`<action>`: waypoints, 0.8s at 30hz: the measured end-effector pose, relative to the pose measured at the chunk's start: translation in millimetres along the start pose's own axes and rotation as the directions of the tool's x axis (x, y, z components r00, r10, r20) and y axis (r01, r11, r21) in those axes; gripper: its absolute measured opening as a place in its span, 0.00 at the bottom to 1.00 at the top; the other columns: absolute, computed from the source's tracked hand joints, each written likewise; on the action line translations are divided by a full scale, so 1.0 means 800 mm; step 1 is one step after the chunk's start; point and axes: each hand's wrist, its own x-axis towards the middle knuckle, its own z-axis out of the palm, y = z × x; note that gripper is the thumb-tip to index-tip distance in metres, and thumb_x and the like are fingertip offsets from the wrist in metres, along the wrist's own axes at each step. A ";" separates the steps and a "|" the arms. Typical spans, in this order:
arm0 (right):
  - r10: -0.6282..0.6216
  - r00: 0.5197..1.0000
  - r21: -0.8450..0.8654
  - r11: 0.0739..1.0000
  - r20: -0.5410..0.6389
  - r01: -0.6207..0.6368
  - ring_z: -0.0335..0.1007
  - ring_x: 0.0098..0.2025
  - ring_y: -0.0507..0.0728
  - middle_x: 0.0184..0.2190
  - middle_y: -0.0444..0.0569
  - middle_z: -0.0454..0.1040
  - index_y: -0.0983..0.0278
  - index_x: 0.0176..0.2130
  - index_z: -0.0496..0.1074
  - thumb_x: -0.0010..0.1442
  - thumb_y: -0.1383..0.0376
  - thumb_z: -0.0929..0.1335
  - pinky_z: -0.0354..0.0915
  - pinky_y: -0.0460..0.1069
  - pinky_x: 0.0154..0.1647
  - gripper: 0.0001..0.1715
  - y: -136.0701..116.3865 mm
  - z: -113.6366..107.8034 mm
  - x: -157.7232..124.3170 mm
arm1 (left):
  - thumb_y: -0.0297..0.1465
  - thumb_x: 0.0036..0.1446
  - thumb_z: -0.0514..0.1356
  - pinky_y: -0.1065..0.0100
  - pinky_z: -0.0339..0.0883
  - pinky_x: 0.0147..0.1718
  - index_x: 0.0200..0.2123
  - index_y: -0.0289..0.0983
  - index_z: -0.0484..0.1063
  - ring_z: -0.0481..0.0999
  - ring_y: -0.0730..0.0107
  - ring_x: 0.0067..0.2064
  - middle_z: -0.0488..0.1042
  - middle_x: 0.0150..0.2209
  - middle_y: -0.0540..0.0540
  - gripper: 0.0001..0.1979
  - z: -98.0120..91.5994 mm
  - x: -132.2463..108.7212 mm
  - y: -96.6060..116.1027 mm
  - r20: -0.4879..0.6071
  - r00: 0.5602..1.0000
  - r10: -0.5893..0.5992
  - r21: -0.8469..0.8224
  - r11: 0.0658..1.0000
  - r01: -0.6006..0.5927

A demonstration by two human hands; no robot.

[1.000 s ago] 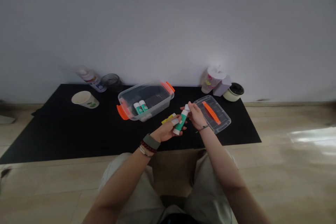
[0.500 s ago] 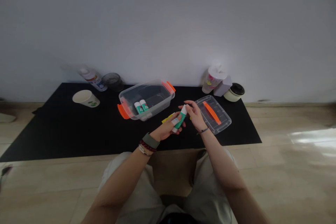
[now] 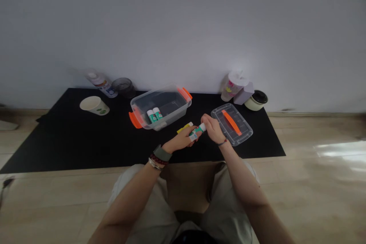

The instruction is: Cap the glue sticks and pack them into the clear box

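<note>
Glue stick, green-bodied with a white end, now lies nearly level between the hands, lower than its steeper slant a moment ago, and sits at about 12 o'clock above the black mat. Left hand curls its fingers around the near end of the barrel, while right hand pinches the white end between thumb and fingers. Clear plastic box with orange handles sits at 10 o'clock from the hands, two more glue sticks inside; its lid lies at 3 o'clock.
</note>
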 end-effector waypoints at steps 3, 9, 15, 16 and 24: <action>0.016 1.000 -0.065 0.998 0.000 -0.016 0.58 0.26 0.53 0.21 0.42 0.59 0.59 0.27 0.58 0.70 0.48 0.53 0.55 0.48 0.29 0.26 -0.001 0.007 0.000 | 0.48 0.63 0.55 0.74 0.60 0.19 0.35 0.38 0.65 0.64 0.78 0.20 0.67 0.25 0.53 0.18 0.002 -0.001 -0.006 -0.079 0.995 0.059 0.150 0.988 -0.047; 0.002 0.999 -0.099 0.995 -0.053 -0.008 0.58 0.24 0.53 0.20 0.42 0.59 0.59 0.27 0.56 0.70 0.53 0.53 0.52 0.48 0.28 0.23 0.007 0.018 0.006 | 0.42 0.66 0.52 0.63 0.71 0.40 0.46 0.37 0.69 0.78 0.61 0.39 0.77 0.39 0.42 0.16 0.006 0.002 -0.012 -0.207 0.959 0.196 0.545 0.837 -0.053; 0.176 0.982 -0.239 0.953 -0.066 -0.187 0.61 0.26 0.53 0.22 0.43 0.62 0.60 0.27 0.58 0.70 0.61 0.56 0.51 0.49 0.30 0.19 0.016 0.030 0.010 | 0.40 0.67 0.51 0.57 0.70 0.46 0.50 0.37 0.68 0.79 0.52 0.47 0.77 0.45 0.37 0.16 0.017 0.000 -0.016 -0.251 0.954 0.167 0.754 0.652 0.084; 0.214 0.974 -0.252 0.941 -0.074 -0.226 0.61 0.26 0.54 0.22 0.43 0.63 0.60 0.27 0.59 0.70 0.61 0.57 0.51 0.49 0.30 0.19 0.016 0.032 0.010 | 0.39 0.67 0.50 0.57 0.70 0.45 0.50 0.36 0.67 0.79 0.52 0.47 0.77 0.45 0.36 0.16 0.017 0.000 -0.016 -0.256 0.953 0.165 0.767 0.634 0.096; 0.005 1.000 0.070 0.998 0.009 -0.005 0.60 0.23 0.51 0.20 0.41 0.62 0.61 0.27 0.62 0.69 0.50 0.57 0.55 0.46 0.27 0.25 -0.002 0.013 0.003 | 0.52 0.64 0.48 0.75 0.54 0.18 0.40 0.39 0.62 0.58 0.79 0.19 0.63 0.27 0.53 0.22 0.001 -0.001 0.007 0.054 0.992 -0.111 -0.046 0.992 0.113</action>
